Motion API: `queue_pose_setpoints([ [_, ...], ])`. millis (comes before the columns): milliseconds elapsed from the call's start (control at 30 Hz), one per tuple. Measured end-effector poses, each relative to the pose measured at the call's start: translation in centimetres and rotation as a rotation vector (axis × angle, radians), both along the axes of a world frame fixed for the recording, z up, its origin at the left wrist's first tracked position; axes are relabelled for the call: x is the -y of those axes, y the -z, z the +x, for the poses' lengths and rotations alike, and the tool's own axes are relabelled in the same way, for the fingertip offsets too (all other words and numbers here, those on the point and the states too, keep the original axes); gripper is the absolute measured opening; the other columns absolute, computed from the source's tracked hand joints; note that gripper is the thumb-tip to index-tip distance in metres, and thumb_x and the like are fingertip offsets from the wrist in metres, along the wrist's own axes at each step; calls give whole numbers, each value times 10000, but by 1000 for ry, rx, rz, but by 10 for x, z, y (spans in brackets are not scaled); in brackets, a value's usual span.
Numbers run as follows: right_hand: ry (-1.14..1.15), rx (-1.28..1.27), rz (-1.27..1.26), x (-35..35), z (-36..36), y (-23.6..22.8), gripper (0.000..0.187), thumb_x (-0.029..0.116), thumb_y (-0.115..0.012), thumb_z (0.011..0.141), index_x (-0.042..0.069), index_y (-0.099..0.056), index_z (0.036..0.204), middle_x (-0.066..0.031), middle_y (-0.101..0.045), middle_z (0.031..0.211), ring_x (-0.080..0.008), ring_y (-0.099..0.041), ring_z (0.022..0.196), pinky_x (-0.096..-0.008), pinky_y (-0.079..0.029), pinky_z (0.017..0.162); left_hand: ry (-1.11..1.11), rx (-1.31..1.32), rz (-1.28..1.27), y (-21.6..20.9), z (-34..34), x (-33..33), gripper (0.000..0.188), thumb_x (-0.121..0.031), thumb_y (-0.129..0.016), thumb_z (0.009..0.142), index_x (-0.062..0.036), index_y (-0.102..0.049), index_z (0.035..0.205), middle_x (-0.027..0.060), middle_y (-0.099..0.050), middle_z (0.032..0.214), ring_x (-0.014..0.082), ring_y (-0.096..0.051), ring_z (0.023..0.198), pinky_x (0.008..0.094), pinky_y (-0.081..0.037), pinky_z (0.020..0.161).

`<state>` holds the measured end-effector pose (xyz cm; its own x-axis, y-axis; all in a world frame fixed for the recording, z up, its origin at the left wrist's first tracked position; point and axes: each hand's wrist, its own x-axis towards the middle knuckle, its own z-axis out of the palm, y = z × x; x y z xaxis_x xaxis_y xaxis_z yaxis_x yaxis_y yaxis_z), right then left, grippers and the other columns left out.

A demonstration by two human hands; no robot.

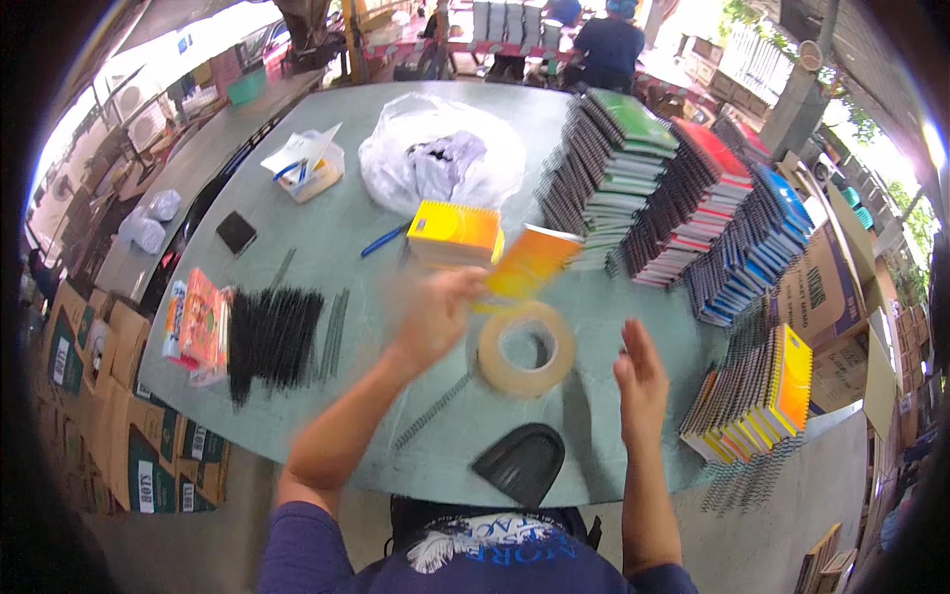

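Note:
My left hand point(440, 307), blurred, is closed on the edge of a small yellow-orange notebook point(534, 259), which is held tilted above the table. Just behind it sits a stack of yellow notebooks point(455, 230). My right hand point(641, 381) is raised on the right with its fingers stretched out and nothing in it. Between the hands a wide roll of clear tape point(562, 358) lies flat. A loose spiral binding coil point(433, 410) rests left of the tape. Near the front edge is a black rounded, wedge-like object point(522, 463).
Tall stacks of spiral notebooks, green point(633, 124), red point(712, 158), blue point(787, 203) and yellow point(792, 381), line the right. Black coils point(275, 342) lie left, beside orange packets point(205, 322). Behind are a plastic bag point(440, 148), a blue pen point(384, 240) and a person point(609, 49).

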<state>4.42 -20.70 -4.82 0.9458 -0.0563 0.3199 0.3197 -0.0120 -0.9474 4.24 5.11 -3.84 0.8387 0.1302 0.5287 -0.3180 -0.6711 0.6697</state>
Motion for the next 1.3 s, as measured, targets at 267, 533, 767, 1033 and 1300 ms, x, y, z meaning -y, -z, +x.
queue_pose_setpoints([
  [267, -511, -8, -352, -30, 55, -51, 201, 90, -628, 833, -5, -644, 1009, -100, -685, 864, -183, -650, 755, -310, -497, 694, 17, -304, 283, 54, -84, 11, 244, -139, -647, 816, 15, -599, 1000, 163, -648, 802, 258, -651, 742, 320, -498, 667],
  [533, -488, 228, -1089, -78, 45, -45, 117, 119, -589, 773, 85, -658, 862, -121, -659, 835, -310, -634, 762, -408, -492, 651, -90, -283, -241, -10, -61, 8, 193, -138, -626, 837, 5, -600, 965, 181, -618, 828, 294, -618, 750, 364, -489, 666],
  [767, -485, 250, -925, -78, 47, -35, 167, 186, -638, 804, 117, -678, 952, -112, -667, 795, -305, -644, 723, -383, -496, 642, -32, 9, 15, -1, -45, 20, 144, -107, -622, 846, -2, -644, 942, 146, -628, 793, 257, -613, 705, 330, -481, 634],
  [1033, -512, 226, -910, -77, 38, -40, 169, 140, -566, 821, 141, -668, 955, -92, -660, 837, -301, -630, 779, -413, -488, 656, -55, -124, -63, 0, -43, 22, 135, -120, -619, 851, 8, -627, 896, 148, -630, 793, 277, -606, 678, 337, -478, 615],
  [1300, -483, 408, -955, -78, 31, -35, 138, 130, -567, 815, 88, -636, 927, -113, -654, 866, -291, -628, 811, -406, -485, 668, -72, 99, 9, -6, -35, 17, 153, -148, -645, 836, 0, -610, 858, 142, -622, 764, 254, -609, 664, 330, -485, 604],
])
